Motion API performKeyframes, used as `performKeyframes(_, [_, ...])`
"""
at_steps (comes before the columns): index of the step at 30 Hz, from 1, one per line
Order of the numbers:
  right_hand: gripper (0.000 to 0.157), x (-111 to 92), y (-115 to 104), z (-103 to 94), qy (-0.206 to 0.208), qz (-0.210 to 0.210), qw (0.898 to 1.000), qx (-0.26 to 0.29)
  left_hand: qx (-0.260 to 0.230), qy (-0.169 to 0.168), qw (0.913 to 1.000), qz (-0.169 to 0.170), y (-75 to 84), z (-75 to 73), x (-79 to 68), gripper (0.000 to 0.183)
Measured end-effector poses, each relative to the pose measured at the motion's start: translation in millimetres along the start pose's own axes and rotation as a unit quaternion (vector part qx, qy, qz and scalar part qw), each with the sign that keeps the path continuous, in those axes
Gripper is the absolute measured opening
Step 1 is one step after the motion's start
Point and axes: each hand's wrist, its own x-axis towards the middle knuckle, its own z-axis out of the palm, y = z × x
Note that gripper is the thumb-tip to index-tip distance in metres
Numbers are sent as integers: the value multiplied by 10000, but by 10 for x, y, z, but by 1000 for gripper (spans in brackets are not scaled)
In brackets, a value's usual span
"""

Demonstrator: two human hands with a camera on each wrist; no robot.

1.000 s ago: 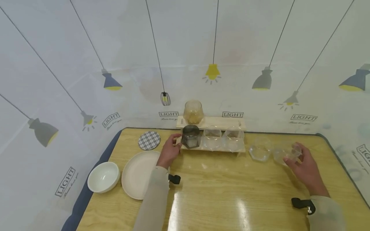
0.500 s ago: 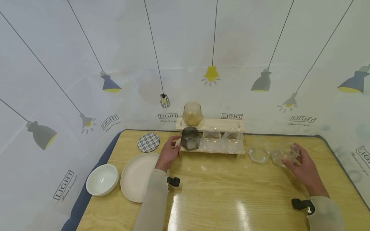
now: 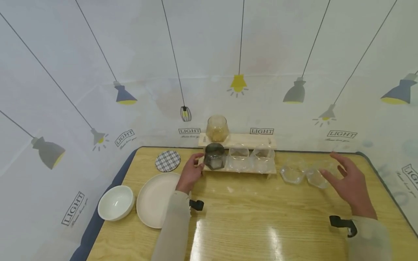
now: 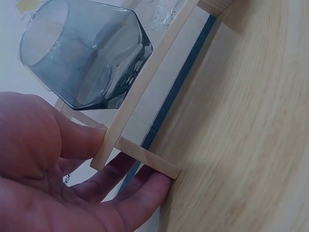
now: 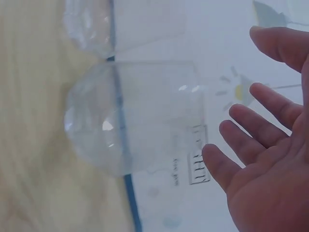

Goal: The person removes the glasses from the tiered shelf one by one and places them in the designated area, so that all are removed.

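White bowl (image 3: 116, 203) and beige plate (image 3: 156, 201) sit left of and nearer than the wooden rack (image 3: 251, 140); the person's sleeve covers part of the plate from where I'm standing. Right hand (image 3: 352, 183), well right of the rack: fingers spread, holding nothing, just beside the outer clear glass (image 3: 316, 177). Inner clear glass (image 3: 292, 173) stands between that one and the rack. Left hand (image 3: 190, 173) pinches the rack's left end, thumb on top. Checked coaster (image 3: 167, 161) left of the rack. Rack's front tier: dark glass (image 3: 214, 159) at left, two clear tumblers beside it. Amber glass (image 3: 217, 129) on the rear tier, left side.
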Motion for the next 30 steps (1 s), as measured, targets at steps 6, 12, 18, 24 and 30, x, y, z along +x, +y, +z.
performKeyframes(6, [66, 131, -299, 112, 424, -664, 9963, 340, -27, 2, 10000, 11, -8, -14, -11, 45])
performKeyframes(12, [65, 231, -539, 241, 411, -904, 9934, 572, 28, -44, 10000, 47, -6, -30, -18, 46])
performKeyframes(18, [55, 333, -828, 438, 308, -1096, 9889, 950, 1, -15, 10000, -13, -3, -31, -47, 46])
performKeyframes(24, [52, 528, -1134, 638, 11, -1270, 9861, 1075, -149, -67, 9999, 27, -17, -13, -59, 45])
performKeyframes(30, [50, 782, -1429, 863, -318, -1376, 9833, 1151, -55, -85, 9999, 115, 3, -21, -18, 45])
